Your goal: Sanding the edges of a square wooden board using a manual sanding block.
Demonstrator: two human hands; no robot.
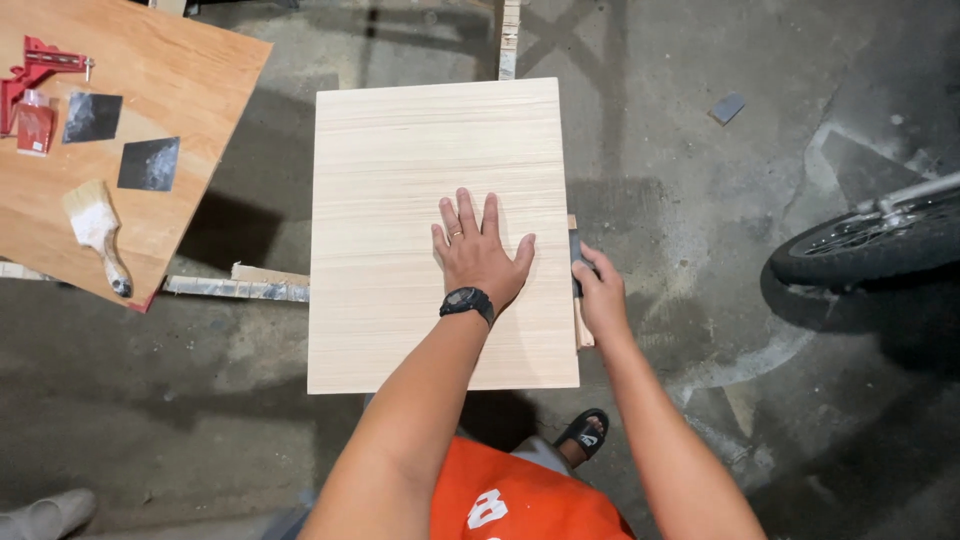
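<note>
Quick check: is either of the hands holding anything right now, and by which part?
The right hand grips a small dark sanding piece against the pale wood panel's right edge. The left hand lies flat on the panel, gripping nothing.

Floor: I see grey concrete (700, 150) across the whole frame, stained, with pale worn patches at lower right and dark shadow bands along the top.
Upper left: I see a brown plywood sheet (180, 80) lying at an angle; on it a red corner clamp (40, 62), two dark sandpaper squares (148, 163) and a paintbrush (98, 232).
Left centre: a thin wooden strip (235, 287) lies on the floor under that sheet's edge.
Right edge: I see a motorcycle wheel (870, 245), partly cut off.
Upper right: a small grey scrap (727, 108).
Light: even, overhead, soft shadows.
</note>
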